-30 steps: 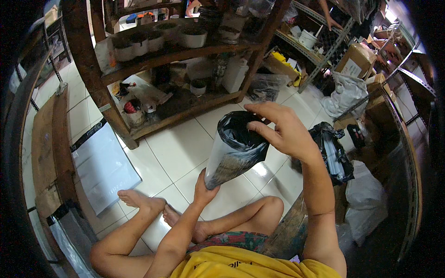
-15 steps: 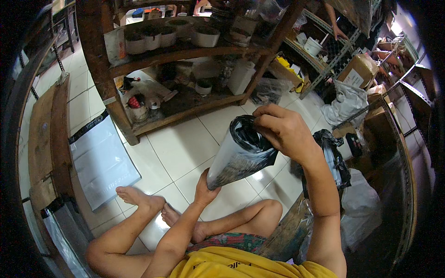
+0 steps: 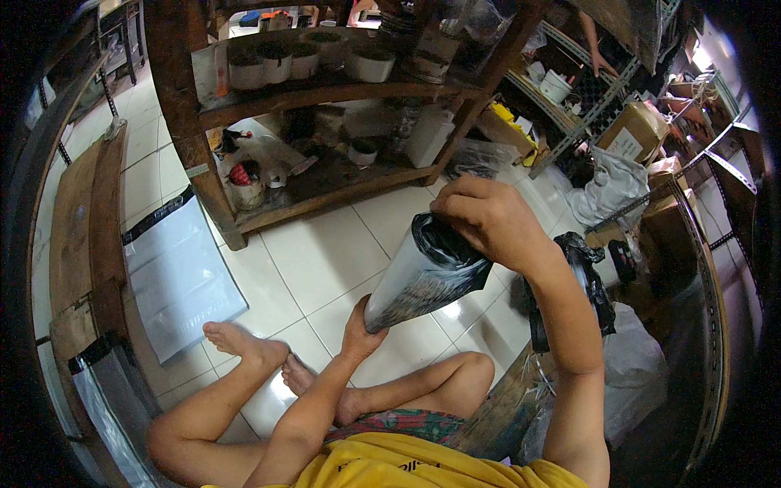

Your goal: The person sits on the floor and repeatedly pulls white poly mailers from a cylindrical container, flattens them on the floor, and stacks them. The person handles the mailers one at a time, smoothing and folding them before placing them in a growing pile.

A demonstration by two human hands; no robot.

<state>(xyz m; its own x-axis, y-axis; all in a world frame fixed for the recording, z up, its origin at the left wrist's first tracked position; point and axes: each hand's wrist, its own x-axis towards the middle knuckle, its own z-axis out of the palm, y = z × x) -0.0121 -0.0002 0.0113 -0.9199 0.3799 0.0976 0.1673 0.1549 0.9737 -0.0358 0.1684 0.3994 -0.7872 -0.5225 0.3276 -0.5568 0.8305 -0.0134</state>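
Observation:
A plastic mailing bag (image 3: 407,281), pale grey outside and black inside, is held in a tube shape in front of me. Its wide black mouth points up, and a dark, streaked patch covers the side nearest me. My left hand (image 3: 360,329) grips the narrow lower end, the thumb lying along it. At the upper rim, my right hand (image 3: 486,224) has its fingers bent down over the mouth's edge, pinching the black plastic. The right fingertips are partly hidden. What lies deeper in the bag is too dark to make out.
A flat white mailing bag (image 3: 183,276) with a black edge lies on the tiled floor to the left. Ahead stands a wooden shelf (image 3: 325,102) bearing several pots. At right are a black plastic bag (image 3: 582,281), a cardboard box (image 3: 634,130) and another person's hand (image 3: 602,63).
My right hand has shifted slightly left over the bag's rim. The mouth's far edge sits a little lower and looks more folded in. My left hand keeps its hold.

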